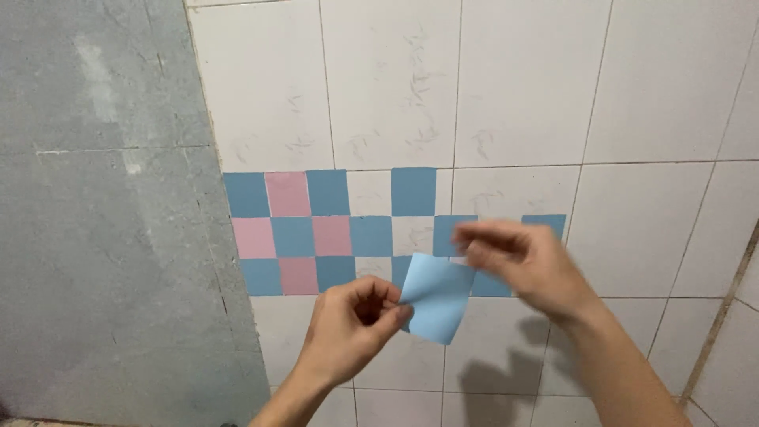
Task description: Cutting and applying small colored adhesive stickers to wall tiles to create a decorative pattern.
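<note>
Concrete fills the left of the view: a grey wall section (103, 221), rough and blotchy, with pale scuffs and a faint horizontal crack line. Its ragged edge meets a white tiled wall (522, 87), made of large glossy square tiles with thin dark grout lines and faint grey smudges.

Across the tiles runs a checker patch of paper squares (316, 233), flat and matte, in 3 rows. Blue and pink pieces alternate on the left part; farther right only blue ones sit, with bare tile showing between them.

Below the patch, the left hand (352, 324) comes up from the bottom edge, fingers curled inward. Its thumb and fingertips are pinched together on the lower left edge of a light blue paper square (436, 299). This sheet is thin, smooth and paler than the pieces on the wall, tilted so that 1 corner points down, and held in the air just in front of the tiles, overlapping the bottom row of the patch.

The right hand (526, 261) reaches in from the lower right, blurred, its fingers bunched at the sheet's upper right corner. Whether they are clamped on the paper cannot be told through the blur.

Soft shadows of both arms fall on the tiles beneath the sheet
</note>
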